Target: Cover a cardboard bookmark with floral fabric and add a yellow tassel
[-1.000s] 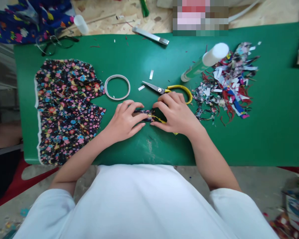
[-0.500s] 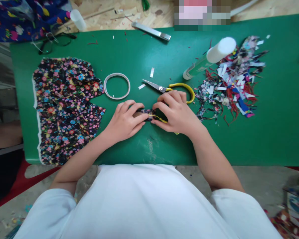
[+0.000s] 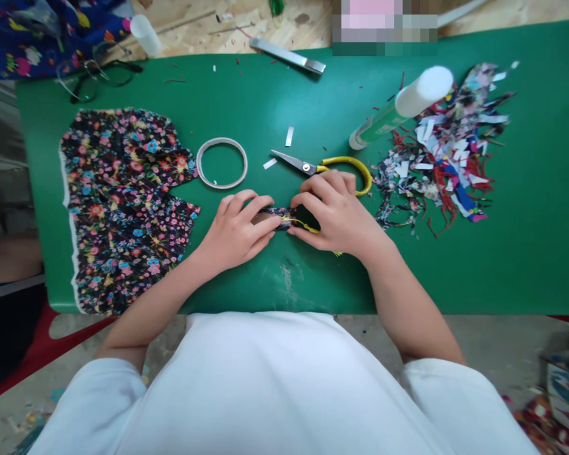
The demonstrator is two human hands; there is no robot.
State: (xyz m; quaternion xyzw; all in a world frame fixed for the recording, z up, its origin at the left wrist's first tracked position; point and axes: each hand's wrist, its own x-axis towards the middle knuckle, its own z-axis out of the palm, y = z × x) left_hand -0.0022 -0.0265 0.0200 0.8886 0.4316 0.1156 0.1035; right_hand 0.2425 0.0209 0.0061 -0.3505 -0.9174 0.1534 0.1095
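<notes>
My left hand and my right hand meet at the middle of the green table. Both pinch a small piece of dark floral fabric with a yellow cord on it, pressed against the table top. Most of the piece is hidden under my fingers. Yellow-handled scissors lie just behind my right hand, blades pointing left. A ring of tape lies behind my left hand.
A large piece of floral fabric covers the table's left part. A glue stick and a heap of several cut scraps lie at the right. A metal strip, eyeglasses and blue floral cloth are at the back.
My hands have stayed on the small fabric piece, with only slight finger shifts. The view has moved a little.
</notes>
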